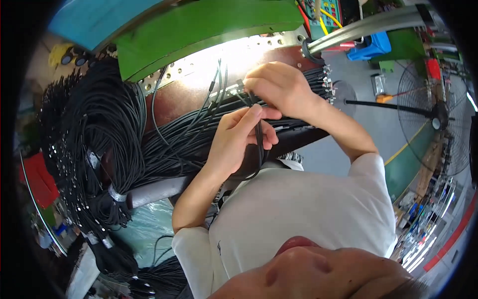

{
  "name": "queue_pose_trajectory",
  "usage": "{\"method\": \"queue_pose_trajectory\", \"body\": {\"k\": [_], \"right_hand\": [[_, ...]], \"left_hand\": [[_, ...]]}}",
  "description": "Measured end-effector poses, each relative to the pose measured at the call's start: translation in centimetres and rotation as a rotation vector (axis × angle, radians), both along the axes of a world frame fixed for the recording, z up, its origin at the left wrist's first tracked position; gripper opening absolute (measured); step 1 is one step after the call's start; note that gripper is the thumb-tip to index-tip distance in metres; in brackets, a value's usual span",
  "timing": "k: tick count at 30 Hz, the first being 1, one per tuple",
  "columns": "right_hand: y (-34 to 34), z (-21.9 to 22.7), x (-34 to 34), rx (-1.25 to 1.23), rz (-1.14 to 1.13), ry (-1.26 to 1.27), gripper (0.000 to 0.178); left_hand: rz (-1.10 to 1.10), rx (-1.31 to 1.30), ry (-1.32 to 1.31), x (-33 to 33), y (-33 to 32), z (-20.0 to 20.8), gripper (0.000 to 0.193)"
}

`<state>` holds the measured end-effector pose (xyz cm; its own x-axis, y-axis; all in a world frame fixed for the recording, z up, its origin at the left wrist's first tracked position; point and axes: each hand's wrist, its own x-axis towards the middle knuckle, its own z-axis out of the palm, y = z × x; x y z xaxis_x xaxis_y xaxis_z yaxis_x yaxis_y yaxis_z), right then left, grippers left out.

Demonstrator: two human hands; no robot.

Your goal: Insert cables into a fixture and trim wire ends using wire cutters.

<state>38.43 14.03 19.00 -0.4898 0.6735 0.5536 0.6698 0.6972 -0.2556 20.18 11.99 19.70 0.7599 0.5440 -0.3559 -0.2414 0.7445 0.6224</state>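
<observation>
My left hand (233, 135) is closed around a doubled black cable (259, 142), gripped between thumb and fingers. Below the hand the cable hangs in a loop toward my shirt. Just above it, the fingers of my right hand (283, 90) are pinched at the upper part of the same cable. The exact end between those fingertips is hidden. Under both hands, many loose black cables (181, 130) lie along the brown bench top (167, 99). Several of them carry small connectors, and a row of silvery cable ends (327, 82) sits beyond my right forearm.
A thick hank of black cables (102, 117) hangs at the left, over a grey bar (158, 192). A green metal beam (209, 31) crosses the far side of the bench. To the right stand a metal pole (368, 29), a blue bin (371, 46) and a large fan (430, 119).
</observation>
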Motion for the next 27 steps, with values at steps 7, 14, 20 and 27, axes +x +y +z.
{"method": "queue_pose_trajectory", "body": {"k": [7, 14, 20, 27], "right_hand": [[-0.8, -3.4, 3.2, -0.451, -0.236, 0.252, 0.014], [0.2, -2.1, 3.7, -0.480, -0.179, 0.027, 0.016], [-0.4, 0.8, 2.7, -0.111, 0.115, -0.065, 0.018], [-0.7, -4.2, 5.2, -0.428, -0.257, 0.394, 0.012]], "left_hand": [[-0.050, 0.200, 0.246, -0.8, 1.3, 1.9, 0.039], [-0.147, 0.091, 0.239, 1.0, 1.6, 0.5, 0.041], [-0.404, 0.035, 0.229, 2.1, 2.3, 3.1, 0.039], [0.244, 1.007, 0.729, -3.6, 5.7, 2.0, 0.028]]}}
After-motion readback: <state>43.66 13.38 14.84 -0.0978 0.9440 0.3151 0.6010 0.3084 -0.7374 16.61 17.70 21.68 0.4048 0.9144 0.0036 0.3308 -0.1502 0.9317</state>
